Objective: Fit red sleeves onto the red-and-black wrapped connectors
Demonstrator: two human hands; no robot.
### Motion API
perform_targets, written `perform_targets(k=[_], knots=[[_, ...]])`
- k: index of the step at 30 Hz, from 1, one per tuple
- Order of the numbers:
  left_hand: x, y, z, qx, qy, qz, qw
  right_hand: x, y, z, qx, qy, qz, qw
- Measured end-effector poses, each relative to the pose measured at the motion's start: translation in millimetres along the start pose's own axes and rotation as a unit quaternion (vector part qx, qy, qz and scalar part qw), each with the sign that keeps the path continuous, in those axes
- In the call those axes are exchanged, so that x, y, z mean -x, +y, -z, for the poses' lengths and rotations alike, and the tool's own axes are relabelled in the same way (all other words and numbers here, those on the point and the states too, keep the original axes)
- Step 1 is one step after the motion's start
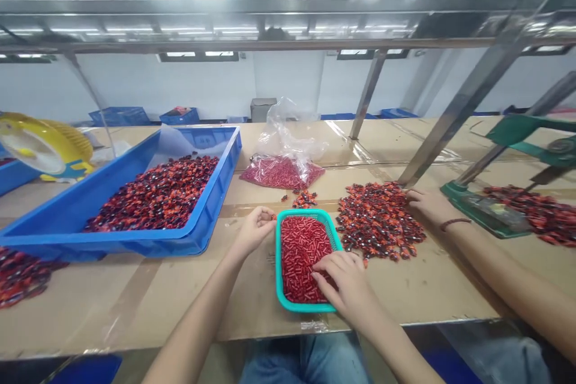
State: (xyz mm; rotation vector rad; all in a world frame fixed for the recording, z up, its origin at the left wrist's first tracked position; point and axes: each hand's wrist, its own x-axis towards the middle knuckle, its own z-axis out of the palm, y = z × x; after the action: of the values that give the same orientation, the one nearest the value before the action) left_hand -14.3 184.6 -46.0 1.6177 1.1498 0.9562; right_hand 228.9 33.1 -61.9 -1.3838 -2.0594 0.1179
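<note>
My left hand [257, 229] is closed in a pinch at the upper left rim of a green plastic basket [279, 279]. A small red-orange piece [273, 216] shows at its fingertips. The basket is filled with short, shiny red tubes [301, 252]. Over the basket's right side, my right hand [344, 279] has its fingertips down on the tubes, with thumb and fingers slightly apart. Just behind the basket lies a small cluster of orange-and-black pieces [305, 198]. A larger pile of similar red-and-black pieces [380, 219] spreads to the basket's right.
A blue tray [216, 204] of similar pieces stands at left, near a yellow fan [49, 144]. Behind the basket sits a clear bag [283, 171] of red pieces. Another person's hand [432, 207] touches the right pile, beside a green hand press [486, 216]. Metal posts [369, 96] rise behind.
</note>
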Motion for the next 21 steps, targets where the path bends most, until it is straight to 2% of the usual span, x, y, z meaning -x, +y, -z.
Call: perform_targets(k=[3,7,10,12,14,16,18,21], knots=[[-42.2,0.2,-13.3,-0.021,-0.013,0.012,1.000,-1.4,-2.1,-1.2,-0.005,0.005,-0.010,1.000],[-92.8,11.4,-36.5,-0.050,-0.037,0.012,0.998,-2.8,-3.9,-3.4,-0.014,0.017,-0.012,1.000],[-113.4,20.2,-47.6,-0.071,-0.051,0.003,0.996,-2.8,-4.4,-5.9,-0.016,0.029,-0.008,0.999],[-113.2,25.2,-45.0,-0.085,-0.058,-0.006,0.995,-2.9,-4.3,-7.6,-0.013,0.037,-0.003,0.999],[-101.1,30.1,-30.7,-0.100,-0.068,-0.015,0.993,-3.7,-4.1,-8.2,-0.010,0.044,0.004,0.999],[-78.6,35.7,-3.8,-0.115,-0.077,-0.023,0.990,-5.5,-3.8,-6.6,-0.009,0.048,0.015,0.999],[-49.0,42.2,34.0,-0.135,-0.071,-0.025,0.988,-7.4,-2.3,-3.0,-0.016,0.048,0.033,0.998],[-1.1,52.6,102.1,-0.180,-0.034,-0.006,0.983,-6.6,6.9,0.2,-0.031,0.049,0.076,0.995]])
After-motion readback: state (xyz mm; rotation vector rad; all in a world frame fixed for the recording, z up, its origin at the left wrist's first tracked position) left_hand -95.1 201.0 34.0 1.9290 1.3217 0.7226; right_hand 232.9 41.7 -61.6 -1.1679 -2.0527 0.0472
